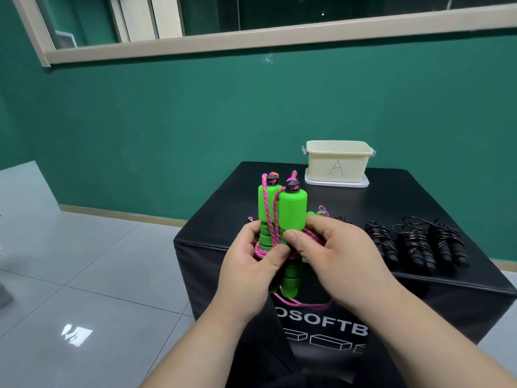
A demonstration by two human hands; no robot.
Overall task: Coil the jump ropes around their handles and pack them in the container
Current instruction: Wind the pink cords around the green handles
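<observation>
1. Left hand (251,264): fingers curled round the lower part of the green handles (293,211), thumb pressed over the rope wraps at mid-height.
2. Right hand (333,256): thumb flat on the front of the right-side handle, fingers curled behind the pair. It grips the handles; whether it also pinches rope, can't tell.
3. Green handles: two foam handles held side by side, upright, dark caps on top, lifted above the near left corner of the black box (419,289).
4. Pink rope (270,217): comes out of both caps, runs down between the handles, and is wrapped a few turns round their middle. A loose loop hangs below the hands in front of the box.
5. Just behind the right hand, a bit more green foam and pink rope on the box; mostly hidden.
6. Black jump ropes (416,245): coiled bundles lying in a row on the box, right of the hands.
7. Container (338,163): cream tub marked "A", open top, at the far edge of the box, standing on a flat white piece (335,182). Well apart from the held rope.
8. Background: green wall (167,121), grey tiled floor (84,261) on the left.
</observation>
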